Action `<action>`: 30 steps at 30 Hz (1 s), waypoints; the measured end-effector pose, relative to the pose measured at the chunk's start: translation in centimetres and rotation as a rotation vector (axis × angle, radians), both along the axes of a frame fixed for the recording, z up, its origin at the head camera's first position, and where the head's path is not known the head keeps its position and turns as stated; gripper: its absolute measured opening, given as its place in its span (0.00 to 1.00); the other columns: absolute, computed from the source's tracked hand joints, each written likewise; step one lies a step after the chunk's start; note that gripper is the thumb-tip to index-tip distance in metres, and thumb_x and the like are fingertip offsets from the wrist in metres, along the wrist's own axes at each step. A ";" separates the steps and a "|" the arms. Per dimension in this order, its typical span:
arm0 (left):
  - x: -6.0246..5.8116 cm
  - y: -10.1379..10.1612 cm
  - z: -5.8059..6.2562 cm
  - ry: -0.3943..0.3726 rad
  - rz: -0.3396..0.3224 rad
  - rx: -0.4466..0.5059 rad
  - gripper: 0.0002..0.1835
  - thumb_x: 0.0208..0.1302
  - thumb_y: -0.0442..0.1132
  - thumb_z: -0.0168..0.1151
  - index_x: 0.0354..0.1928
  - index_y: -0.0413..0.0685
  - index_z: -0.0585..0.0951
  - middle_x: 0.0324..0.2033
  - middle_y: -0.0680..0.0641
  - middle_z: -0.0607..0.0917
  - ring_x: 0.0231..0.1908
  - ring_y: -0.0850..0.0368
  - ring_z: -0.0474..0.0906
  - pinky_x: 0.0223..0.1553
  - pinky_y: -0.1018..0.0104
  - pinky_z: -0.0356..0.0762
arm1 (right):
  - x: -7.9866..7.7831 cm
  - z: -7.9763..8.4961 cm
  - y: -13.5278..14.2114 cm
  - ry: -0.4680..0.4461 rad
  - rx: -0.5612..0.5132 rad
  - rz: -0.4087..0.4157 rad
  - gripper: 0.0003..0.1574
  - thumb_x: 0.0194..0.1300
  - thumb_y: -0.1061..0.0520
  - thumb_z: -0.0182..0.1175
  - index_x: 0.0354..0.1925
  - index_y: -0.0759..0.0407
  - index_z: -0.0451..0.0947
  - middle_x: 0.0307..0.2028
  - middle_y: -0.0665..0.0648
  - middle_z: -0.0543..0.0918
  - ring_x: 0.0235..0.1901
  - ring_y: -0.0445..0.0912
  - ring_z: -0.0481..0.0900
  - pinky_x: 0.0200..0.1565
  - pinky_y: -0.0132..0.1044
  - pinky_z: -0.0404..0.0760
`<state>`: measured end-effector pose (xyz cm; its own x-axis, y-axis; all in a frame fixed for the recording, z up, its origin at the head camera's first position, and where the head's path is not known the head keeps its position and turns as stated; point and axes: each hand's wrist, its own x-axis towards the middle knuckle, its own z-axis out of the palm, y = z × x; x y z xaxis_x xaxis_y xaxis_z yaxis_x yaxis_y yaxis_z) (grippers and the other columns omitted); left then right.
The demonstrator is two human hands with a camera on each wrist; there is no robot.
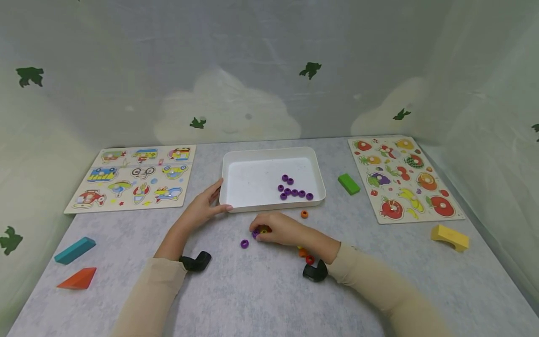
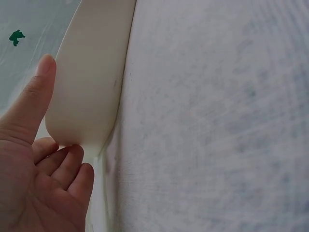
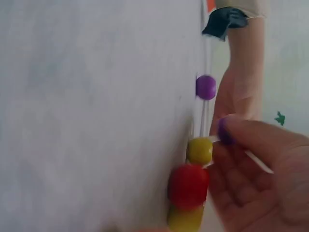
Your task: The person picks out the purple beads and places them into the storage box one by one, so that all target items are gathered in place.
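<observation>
My left hand [image 1: 202, 206] holds the front left corner of a white tray [image 1: 248, 185], thumb at the front wall and fingers along the left side. Several purple beads [image 1: 294, 192] lie in the tray's right half. In front of the tray, my right hand [image 1: 281, 228] pinches a purple bead [image 3: 223, 131] between thumb and fingers. Right beside these fingertips, the right wrist view has a yellow bead [image 3: 200, 151], a red bead [image 3: 189, 186] and another yellow one behind. A loose purple bead [image 1: 244, 244] lies left of the right hand.
An orange bead [image 1: 304, 214] lies before the tray; a red bead [image 1: 309, 259] and others lie by the right wrist. Picture puzzle boards [image 1: 139, 204] [image 1: 381, 217] flank the tray. Blocks stand about: green [image 1: 348, 184], yellow arch [image 1: 449, 237], blue [image 1: 75, 250], orange [image 1: 79, 279].
</observation>
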<state>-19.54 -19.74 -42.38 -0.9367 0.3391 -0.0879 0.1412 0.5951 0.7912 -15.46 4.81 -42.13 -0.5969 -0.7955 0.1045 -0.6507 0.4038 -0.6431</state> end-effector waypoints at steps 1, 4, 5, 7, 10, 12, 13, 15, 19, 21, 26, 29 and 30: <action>0.0 0.0 0.0 0.002 -0.003 -0.001 0.49 0.41 0.56 0.60 0.62 0.53 0.45 0.61 0.48 0.48 0.58 0.56 0.48 0.56 0.62 0.51 | 0.1 0.4 0.1 -0.015 -0.019 -0.005 0.12 0.52 0.56 0.56 0.39 0.54 0.75 0.36 0.43 0.74 0.35 0.33 0.69 0.37 0.22 0.70; 0.1 0.0 0.1 0.004 0.002 -0.009 0.49 0.40 0.56 0.60 0.62 0.53 0.45 0.61 0.48 0.49 0.58 0.56 0.48 0.56 0.62 0.51 | -0.1 2.0 0.7 -0.049 -0.103 -0.027 0.13 0.52 0.58 0.56 0.40 0.55 0.74 0.37 0.44 0.73 0.35 0.35 0.70 0.35 0.26 0.73; 0.0 0.0 0.1 0.005 0.002 -0.012 0.50 0.40 0.56 0.60 0.62 0.53 0.45 0.61 0.48 0.49 0.58 0.55 0.48 0.56 0.62 0.51 | -0.3 2.5 1.0 -0.052 -0.137 -0.040 0.14 0.52 0.59 0.57 0.40 0.55 0.74 0.37 0.44 0.74 0.35 0.35 0.70 0.36 0.28 0.73; 0.1 0.0 0.1 0.006 0.003 -0.019 0.50 0.39 0.57 0.60 0.63 0.52 0.45 0.61 0.48 0.49 0.58 0.55 0.48 0.56 0.63 0.51 | -1.0 3.2 1.8 -0.039 -0.192 -0.081 0.14 0.51 0.59 0.57 0.40 0.56 0.73 0.37 0.45 0.74 0.36 0.36 0.70 0.37 0.31 0.73; 0.1 0.0 0.1 0.003 0.000 -0.009 0.50 0.40 0.56 0.60 0.62 0.52 0.45 0.61 0.47 0.49 0.58 0.55 0.48 0.56 0.62 0.51 | -2.6 3.6 3.2 -0.016 -0.240 -0.178 0.15 0.50 0.60 0.58 0.40 0.58 0.73 0.37 0.47 0.74 0.36 0.36 0.71 0.38 0.33 0.74; 0.1 0.0 0.1 0.002 -0.004 -0.001 0.50 0.40 0.56 0.60 0.62 0.52 0.45 0.61 0.47 0.48 0.58 0.55 0.48 0.56 0.62 0.50 | -3.9 3.4 4.2 -0.012 -0.228 -0.260 0.16 0.51 0.59 0.57 0.41 0.59 0.73 0.37 0.47 0.74 0.36 0.37 0.72 0.39 0.33 0.73; 0.1 0.0 0.0 0.001 -0.007 0.003 0.49 0.40 0.56 0.60 0.63 0.52 0.45 0.61 0.47 0.48 0.58 0.55 0.48 0.56 0.62 0.50 | -4.5 3.1 4.7 -0.018 -0.213 -0.304 0.15 0.51 0.58 0.57 0.41 0.58 0.73 0.37 0.47 0.74 0.36 0.37 0.72 0.39 0.33 0.73; 0.0 0.0 0.0 0.003 -0.008 0.002 0.49 0.40 0.56 0.60 0.62 0.53 0.45 0.61 0.47 0.48 0.58 0.55 0.48 0.56 0.62 0.50 | -5.6 2.5 5.6 -0.033 -0.168 -0.383 0.15 0.52 0.57 0.56 0.41 0.57 0.73 0.38 0.48 0.74 0.37 0.38 0.72 0.40 0.32 0.73; -0.1 -0.1 -0.2 0.012 -0.005 -0.016 0.49 0.40 0.57 0.60 0.63 0.53 0.45 0.61 0.48 0.48 0.58 0.56 0.48 0.56 0.63 0.51 | -7.0 1.3 6.8 -0.087 -0.076 -0.490 0.14 0.53 0.58 0.56 0.41 0.56 0.73 0.39 0.50 0.74 0.38 0.41 0.72 0.41 0.34 0.72; -0.1 -0.1 -0.2 0.023 -0.002 -0.023 0.49 0.41 0.56 0.60 0.63 0.53 0.45 0.61 0.47 0.49 0.58 0.55 0.49 0.56 0.63 0.52 | -7.3 0.9 6.9 -0.112 -0.037 -0.516 0.13 0.53 0.59 0.56 0.40 0.57 0.74 0.38 0.50 0.74 0.37 0.42 0.72 0.40 0.34 0.72; -0.1 -0.1 -0.3 0.026 -0.005 -0.022 0.49 0.41 0.55 0.60 0.63 0.53 0.45 0.61 0.46 0.49 0.58 0.54 0.49 0.56 0.62 0.52 | -7.8 0.4 6.6 -0.140 0.067 -0.506 0.11 0.52 0.61 0.57 0.37 0.57 0.74 0.34 0.51 0.75 0.35 0.42 0.71 0.39 0.34 0.72; -0.1 -0.1 -0.2 0.013 0.001 -0.021 0.50 0.40 0.57 0.60 0.62 0.54 0.45 0.61 0.48 0.48 0.58 0.56 0.48 0.56 0.63 0.51 | -7.9 0.2 6.4 -0.150 0.111 -0.495 0.11 0.51 0.61 0.57 0.37 0.57 0.73 0.34 0.51 0.75 0.35 0.42 0.71 0.39 0.33 0.71; -0.1 -0.1 -0.2 0.012 -0.002 -0.020 0.50 0.40 0.57 0.60 0.62 0.54 0.45 0.61 0.48 0.48 0.58 0.56 0.48 0.56 0.62 0.51 | -7.8 0.2 6.3 -0.155 0.114 -0.496 0.12 0.51 0.61 0.57 0.38 0.57 0.73 0.35 0.51 0.75 0.35 0.42 0.71 0.39 0.33 0.71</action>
